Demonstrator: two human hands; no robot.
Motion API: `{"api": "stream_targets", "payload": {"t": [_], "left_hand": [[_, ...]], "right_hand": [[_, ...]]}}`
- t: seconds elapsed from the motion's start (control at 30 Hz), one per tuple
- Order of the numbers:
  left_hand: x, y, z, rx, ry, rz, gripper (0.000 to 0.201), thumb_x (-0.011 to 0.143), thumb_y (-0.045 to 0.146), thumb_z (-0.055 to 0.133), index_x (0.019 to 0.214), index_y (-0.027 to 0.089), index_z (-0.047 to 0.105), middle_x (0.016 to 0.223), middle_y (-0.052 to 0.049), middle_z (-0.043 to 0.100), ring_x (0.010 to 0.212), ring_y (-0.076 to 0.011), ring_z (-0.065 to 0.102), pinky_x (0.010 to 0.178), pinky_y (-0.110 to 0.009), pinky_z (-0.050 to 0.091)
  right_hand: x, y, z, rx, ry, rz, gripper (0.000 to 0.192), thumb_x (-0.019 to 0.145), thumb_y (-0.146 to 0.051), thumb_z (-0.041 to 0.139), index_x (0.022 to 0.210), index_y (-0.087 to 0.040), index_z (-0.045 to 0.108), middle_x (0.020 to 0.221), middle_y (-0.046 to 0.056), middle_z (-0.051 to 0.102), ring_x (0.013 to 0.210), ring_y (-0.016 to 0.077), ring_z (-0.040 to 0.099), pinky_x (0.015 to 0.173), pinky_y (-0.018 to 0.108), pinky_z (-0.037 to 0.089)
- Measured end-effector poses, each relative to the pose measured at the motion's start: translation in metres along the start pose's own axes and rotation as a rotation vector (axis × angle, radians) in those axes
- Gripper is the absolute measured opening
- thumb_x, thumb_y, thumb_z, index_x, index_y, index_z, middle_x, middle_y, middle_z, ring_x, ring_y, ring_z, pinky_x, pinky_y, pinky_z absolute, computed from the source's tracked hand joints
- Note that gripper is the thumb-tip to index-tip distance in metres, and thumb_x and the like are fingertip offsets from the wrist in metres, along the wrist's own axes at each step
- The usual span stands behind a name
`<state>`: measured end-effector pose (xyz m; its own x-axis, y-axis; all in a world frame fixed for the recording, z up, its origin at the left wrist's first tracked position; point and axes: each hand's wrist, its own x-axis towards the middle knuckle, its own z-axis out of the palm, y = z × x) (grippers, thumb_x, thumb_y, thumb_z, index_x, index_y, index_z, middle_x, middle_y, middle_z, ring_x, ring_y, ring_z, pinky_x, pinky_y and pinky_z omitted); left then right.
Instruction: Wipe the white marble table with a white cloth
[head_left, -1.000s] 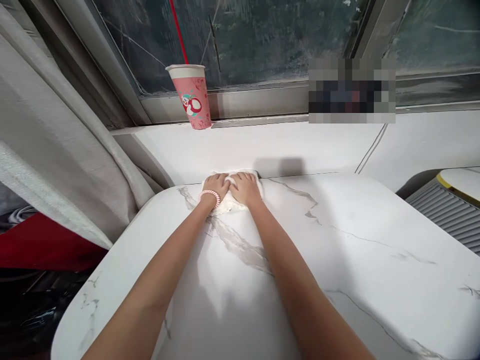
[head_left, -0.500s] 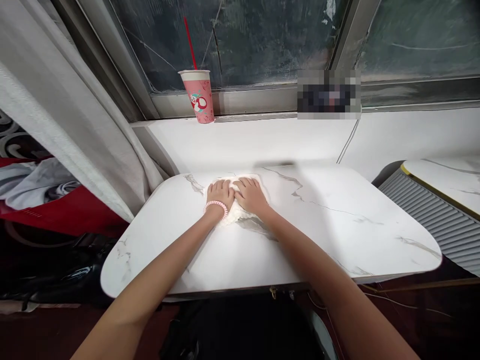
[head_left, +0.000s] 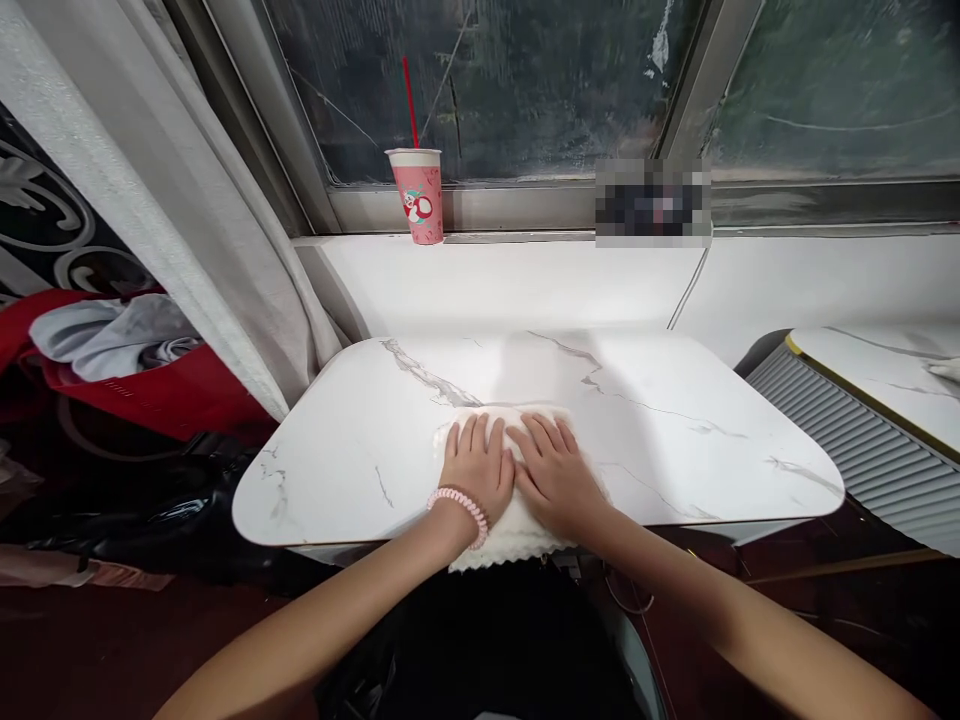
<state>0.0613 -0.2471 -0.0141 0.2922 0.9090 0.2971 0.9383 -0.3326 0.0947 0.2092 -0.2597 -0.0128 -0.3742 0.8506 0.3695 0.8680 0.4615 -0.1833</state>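
Note:
A fluffy white cloth [head_left: 525, 540] lies flat on the white marble-patterned table [head_left: 337, 450], its near edge hanging a little past the table's front edge. My left hand [head_left: 478, 468], with a pink coil band round the wrist, rests palm down on the cloth, fingers stretched forward. Beside it my right hand [head_left: 556, 472] also lies flat on the cloth with its fingers spread. The thumbs are close together. Under the palms, part of the cloth is hidden.
On the window ledge stand a pink paper cup [head_left: 420, 205] with a red straw and a blurred-out item [head_left: 652, 205]. A grey curtain [head_left: 187, 200] hangs at left above a red bag [head_left: 165, 400] of clothes. A ribbed cabinet [head_left: 862, 440] with a marble top stands at right.
Both hands and the cloth have slid from the back of the table toward me, to the front edge. The camera view has shifted slightly.

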Motion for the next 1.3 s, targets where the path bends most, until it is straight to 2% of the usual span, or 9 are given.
{"api": "stream_targets", "payload": {"t": [0.13,0.27,0.43,0.63,0.83,1.1,1.3], "left_hand": [[0.006,0.007,0.002,-0.061,-0.034,0.002,0.050,0.096,0.033,0.034,0.138,0.011,0.051,0.145,-0.019,0.051,0.139,-0.0337,0.041,0.119,-0.055,0.026],[0.033,0.008,0.006,-0.080,-0.064,0.022,0.050,0.096,0.032,0.034,0.138,0.011,0.050,0.146,-0.020,0.050,0.138,-0.0350,0.041,0.117,-0.057,0.025],[0.093,0.002,0.017,-0.100,-0.093,-0.028,0.047,0.096,0.027,0.036,0.138,0.012,0.049,0.146,-0.018,0.050,0.138,-0.0310,0.040,0.118,-0.053,0.023],[0.174,-0.020,0.039,-0.160,-0.041,-0.061,0.040,0.096,0.026,0.037,0.131,0.016,0.055,0.137,-0.012,0.058,0.132,-0.0246,0.046,0.118,-0.044,0.025],[0.228,-0.038,0.054,-0.182,-0.029,-0.074,0.040,0.094,0.027,0.040,0.129,0.018,0.057,0.136,-0.010,0.060,0.131,-0.0237,0.048,0.116,-0.041,0.029],[0.269,-0.035,0.066,-0.162,-0.025,-0.103,0.041,0.093,0.030,0.040,0.128,0.019,0.058,0.131,-0.011,0.060,0.127,-0.0268,0.049,0.113,-0.042,0.032],[0.272,-0.032,0.069,-0.104,0.002,-0.121,0.040,0.094,0.030,0.039,0.127,0.020,0.059,0.129,-0.012,0.060,0.125,-0.0286,0.050,0.110,-0.044,0.034]], "right_hand": [[-0.002,0.011,-0.003,0.003,-0.021,-0.011,0.049,0.094,-0.027,0.035,0.138,-0.017,0.053,0.144,0.015,0.051,0.137,0.0291,0.039,0.118,0.051,0.023],[0.017,0.033,0.001,0.008,-0.020,-0.009,0.048,0.092,-0.028,0.038,0.136,-0.018,0.055,0.142,0.014,0.052,0.135,0.0294,0.040,0.118,0.052,0.023],[0.067,0.069,0.013,0.039,-0.003,0.029,0.046,0.091,-0.026,0.038,0.132,-0.019,0.057,0.138,0.013,0.054,0.132,0.0276,0.043,0.116,0.049,0.024],[0.139,0.105,0.034,0.085,0.019,0.139,0.042,0.090,-0.023,0.041,0.128,-0.017,0.059,0.136,0.012,0.057,0.131,0.0273,0.043,0.114,0.046,0.024],[0.184,0.132,0.051,0.122,0.089,0.151,0.038,0.092,-0.024,0.043,0.124,-0.018,0.062,0.131,0.011,0.061,0.127,0.0264,0.047,0.111,0.044,0.027],[0.212,0.164,0.059,0.169,0.131,0.176,0.036,0.091,-0.024,0.044,0.120,-0.018,0.064,0.128,0.010,0.063,0.123,0.0265,0.050,0.108,0.042,0.030],[0.211,0.161,0.055,0.175,0.120,0.204,0.035,0.093,-0.022,0.042,0.121,-0.019,0.063,0.128,0.008,0.064,0.123,0.0245,0.051,0.108,0.041,0.031]]}}
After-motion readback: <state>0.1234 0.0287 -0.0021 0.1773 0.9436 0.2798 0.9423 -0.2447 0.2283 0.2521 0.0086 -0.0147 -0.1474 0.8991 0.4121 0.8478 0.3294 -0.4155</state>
